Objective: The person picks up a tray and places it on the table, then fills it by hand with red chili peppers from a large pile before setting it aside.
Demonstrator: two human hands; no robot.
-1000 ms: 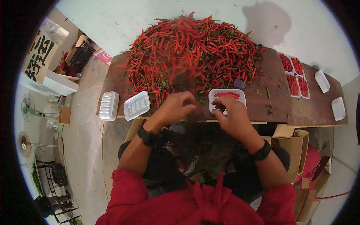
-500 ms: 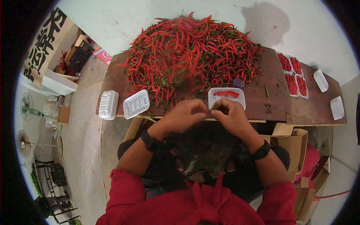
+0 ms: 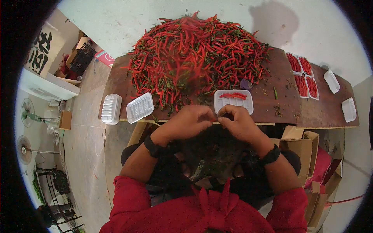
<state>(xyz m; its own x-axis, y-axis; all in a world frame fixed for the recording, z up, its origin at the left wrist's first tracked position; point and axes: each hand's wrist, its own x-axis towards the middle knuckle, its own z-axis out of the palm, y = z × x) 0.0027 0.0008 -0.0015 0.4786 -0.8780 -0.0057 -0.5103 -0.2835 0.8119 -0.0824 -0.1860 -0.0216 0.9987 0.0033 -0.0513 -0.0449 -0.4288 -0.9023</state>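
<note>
My left hand (image 3: 193, 121) and my right hand (image 3: 239, 122) meet fingertip to fingertip at the table's front edge. Between them shows a small red bit of a chili pepper (image 3: 215, 122), mostly hidden by the fingers. Both hands are closed in a pinch around it. Just beyond my right hand sits a white plastic tray (image 3: 248, 101) with a few red chili peppers (image 3: 234, 95) laid in its far part. A large heap of red chili peppers (image 3: 202, 54) with green stems rises behind both hands.
On the left stand a stack of white trays (image 3: 111, 108) and a single tray (image 3: 140, 107). Several trays filled with chili peppers (image 3: 303, 80) sit at right, near two more white trays (image 3: 332, 82). Cardboard boxes (image 3: 297, 149) are below the table. A green chili (image 3: 275, 92) lies right of the heap.
My fingers have shifted slightly at the meeting point, and the small red bit shows a little more. The view has moved slightly; the trays and heap stay in place.
</note>
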